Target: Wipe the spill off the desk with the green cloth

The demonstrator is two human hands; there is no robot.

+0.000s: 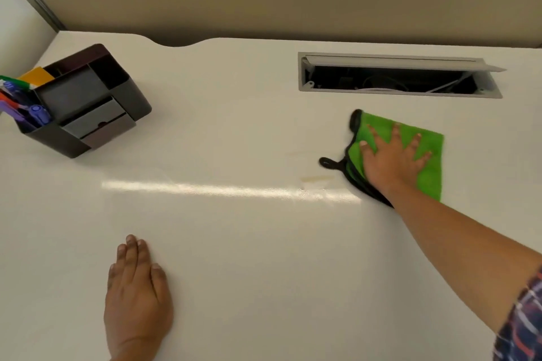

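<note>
The white desk (234, 243) carries a green cloth (428, 161) with black edging, folded flat in front of the open cable hatch (399, 75), pressed down by the right hand (393, 161) with fingers spread, gripping nothing; the left hand (136, 293) rests flat and open, well nearer than the hatch. The spill (316, 180), seemingly a faint tan smear, lies just beside the cloth, away from the hatch. Being so pale under the glare, a stroke could miss it or merely spread it.

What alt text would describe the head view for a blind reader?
A right hand presses a green cloth flat on a white desk, beside a faint spill. The left hand rests flat nearer; an organizer stands far left.
</note>
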